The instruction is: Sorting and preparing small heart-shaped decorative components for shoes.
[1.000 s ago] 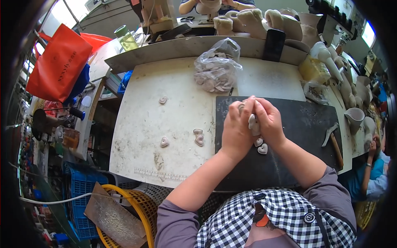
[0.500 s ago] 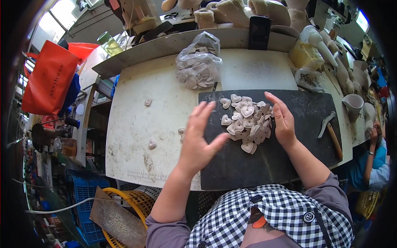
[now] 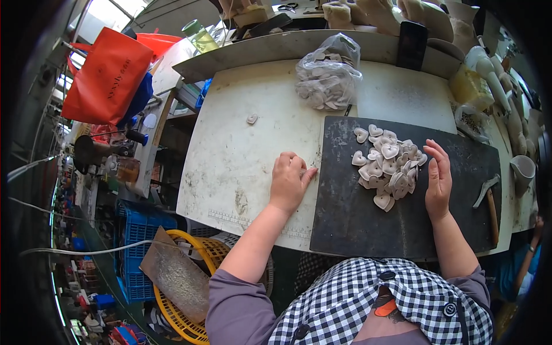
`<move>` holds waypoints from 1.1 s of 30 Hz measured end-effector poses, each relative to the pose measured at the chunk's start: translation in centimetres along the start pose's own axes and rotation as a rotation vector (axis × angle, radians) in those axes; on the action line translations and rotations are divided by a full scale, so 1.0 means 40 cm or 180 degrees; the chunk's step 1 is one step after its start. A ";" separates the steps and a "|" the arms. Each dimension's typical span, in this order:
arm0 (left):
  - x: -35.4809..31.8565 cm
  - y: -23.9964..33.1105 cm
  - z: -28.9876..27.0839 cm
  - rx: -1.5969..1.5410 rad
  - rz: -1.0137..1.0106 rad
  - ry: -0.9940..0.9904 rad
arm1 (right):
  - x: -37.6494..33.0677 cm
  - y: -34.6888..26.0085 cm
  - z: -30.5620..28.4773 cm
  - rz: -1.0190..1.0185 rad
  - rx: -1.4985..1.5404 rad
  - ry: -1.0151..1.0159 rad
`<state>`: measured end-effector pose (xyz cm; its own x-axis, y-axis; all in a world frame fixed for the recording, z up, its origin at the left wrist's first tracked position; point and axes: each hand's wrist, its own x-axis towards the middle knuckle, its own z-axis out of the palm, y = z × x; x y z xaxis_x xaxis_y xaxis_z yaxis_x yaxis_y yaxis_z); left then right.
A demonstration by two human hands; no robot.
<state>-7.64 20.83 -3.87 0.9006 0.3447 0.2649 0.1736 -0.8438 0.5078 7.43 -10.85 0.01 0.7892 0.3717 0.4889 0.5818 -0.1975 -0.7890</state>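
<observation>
A dark mat (image 3: 402,224) is lying on the white worktable (image 3: 241,155), carrying a heap of pale heart pieces (image 3: 388,165). The right hand (image 3: 438,179), fingers straight and together, is corralling them. The left hand (image 3: 290,181), fingers curled on the table, seems to be gathering strays; next likely calls for sweeping them onto the heap.

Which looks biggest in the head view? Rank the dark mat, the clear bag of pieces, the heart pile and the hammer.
1. dark mat
2. clear bag of pieces and heart pile: too alike to rank
3. hammer
</observation>
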 end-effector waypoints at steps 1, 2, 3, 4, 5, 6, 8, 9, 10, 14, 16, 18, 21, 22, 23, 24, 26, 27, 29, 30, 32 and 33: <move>0.006 -0.007 0.008 0.0043 0.0345 0.0321 | -0.005 0.002 -0.004 0.0032 0.0004 0.0028; 0.019 -0.023 0.012 0.0063 0.0356 0.0321 | -0.006 0.004 -0.004 0.0067 0.0008 0.0058; 0.041 -0.042 0.016 0.0293 0.0236 0.0409 | -0.003 0.003 0.001 0.0069 0.0072 0.0116; 0.078 -0.056 0.031 0.0481 0.0145 0.0481 | 0.000 0.009 -0.001 0.0081 0.0043 0.0156; 0.133 -0.075 0.019 0.0391 -0.0197 0.0865 | 0.004 0.016 -0.002 0.0080 0.0080 0.0179; 0.193 -0.105 -0.006 0.0289 -0.0536 0.1235 | 0.004 0.021 -0.004 0.0088 0.0106 0.0208; 0.277 -0.185 -0.049 0.0796 -0.1270 0.1471 | 0.009 0.020 0.003 0.0162 0.0188 0.0225; 0.284 -0.238 -0.057 0.1019 -0.1325 0.1280 | 0.013 0.019 0.007 0.0217 0.0286 0.0196; 0.290 -0.276 -0.057 0.1233 -0.1370 0.1087 | 0.015 0.014 0.015 0.0230 0.0256 0.0208; 0.283 -0.269 -0.029 0.0974 -0.1354 0.1136 | 0.017 0.024 0.020 0.0214 -0.0197 -0.0012; 0.268 -0.259 -0.039 0.0833 -0.1326 0.1250 | 0.014 0.023 0.013 0.0210 -0.0555 -0.0169; 0.249 -0.245 -0.044 0.0849 -0.1194 0.1417 | 0.015 0.005 0.015 0.0123 -0.0870 -0.0393; 0.227 -0.073 -0.026 -0.1113 -0.0671 0.1096 | 0.013 0.017 0.015 0.0196 -0.0682 -0.0519; 0.215 0.022 -0.011 -0.1713 -0.0393 0.0855 | 0.009 0.012 0.007 0.0302 -0.0613 -0.0619; 0.198 0.102 -0.002 -0.1908 -0.0250 0.0546 | 0.013 0.010 0.006 0.0269 -0.0626 -0.0651; 0.182 0.170 0.007 -0.2103 -0.0105 0.0242 | 0.016 0.009 0.003 0.0269 -0.0639 -0.0653; 0.166 0.254 0.027 -0.1323 0.0463 -0.0043 | 0.027 0.009 0.009 0.0324 -0.0260 -0.0765; 0.163 0.270 0.052 -0.1366 0.0664 -0.0070 | 0.027 0.004 0.016 0.0432 0.0112 -0.0677; 0.168 0.266 0.071 -0.0943 0.1103 -0.0038 | 0.037 0.000 0.022 0.0163 -0.0095 -0.0627; 0.174 0.266 0.078 -0.0939 0.1112 -0.0022 | 0.044 0.000 0.024 -0.0086 -0.0302 -0.0578; 0.184 0.271 0.101 -0.1432 0.0889 0.0151 | 0.065 0.018 0.032 -0.0103 -0.0312 -0.0574; 0.187 0.263 0.115 -0.1520 0.0693 -0.0325 | 0.074 0.033 0.042 -0.0177 -0.0447 -0.0741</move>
<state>2.74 12.63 -0.30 0.9339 0.1205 0.3367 -0.2009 -0.6021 0.7728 10.22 -8.48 -0.20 0.6983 0.5807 0.4185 0.6574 -0.2889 -0.6960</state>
